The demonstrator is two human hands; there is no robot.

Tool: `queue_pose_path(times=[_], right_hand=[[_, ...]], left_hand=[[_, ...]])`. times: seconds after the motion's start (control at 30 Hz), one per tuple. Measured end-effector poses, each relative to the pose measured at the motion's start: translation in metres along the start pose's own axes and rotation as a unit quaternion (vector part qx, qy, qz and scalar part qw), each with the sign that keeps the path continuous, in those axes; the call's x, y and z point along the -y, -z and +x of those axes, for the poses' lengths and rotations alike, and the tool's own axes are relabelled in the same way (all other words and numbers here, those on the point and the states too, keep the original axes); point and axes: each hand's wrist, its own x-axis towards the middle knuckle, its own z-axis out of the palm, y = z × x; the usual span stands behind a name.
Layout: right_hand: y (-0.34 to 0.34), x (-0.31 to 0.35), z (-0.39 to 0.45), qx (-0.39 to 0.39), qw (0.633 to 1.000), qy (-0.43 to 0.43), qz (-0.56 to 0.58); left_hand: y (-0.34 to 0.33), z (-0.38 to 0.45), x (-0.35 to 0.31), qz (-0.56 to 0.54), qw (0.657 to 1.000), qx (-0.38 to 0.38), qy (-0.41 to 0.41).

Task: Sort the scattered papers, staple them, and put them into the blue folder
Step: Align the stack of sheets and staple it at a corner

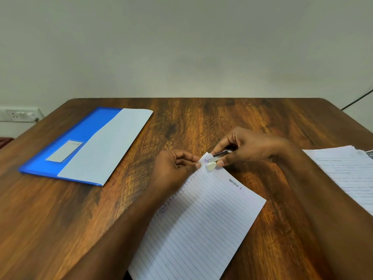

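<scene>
Papers [201,219], a lined stack headed "SECTION 1" in handwriting, lie on the table [201,122] in front of the person, far corner folded up. The left hand [173,164] pinches that corner between thumb and fingertips. The right hand [246,150] has its grip curled round a small stapler [217,156], whose metal mouth and pale tip sit on the same corner. A second pile of written sheets [347,174] lies at the right edge. The blue folder [84,146] rests well apart at far left, closed, bearing a pale label too small to read. The table is dark, grained wood; behind it stands a plain grey wall with a socket plate [20,115] at left.
</scene>
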Motion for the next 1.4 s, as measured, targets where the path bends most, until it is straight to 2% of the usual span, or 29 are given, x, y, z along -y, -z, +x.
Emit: queue_pose_path(times=[0.53,1.07,1.4], right_hand=[[-0.004,-0.004,0.008,-0.03,1.0,0.001,0.003],[-0.009,-0.011,0.013,-0.066,0.996,0.052,-0.02],[-0.015,-0.015,0.019,-0.063,0.998,0.02,-0.025]], left_hand=[[0.0,0.001,0.001,-0.005,1.0,-0.005,-0.006],[0.001,0.001,0.0,-0.007,1.0,0.001,0.001],[0.001,0.002,0.005,-0.007,1.0,-0.002,0.005]])
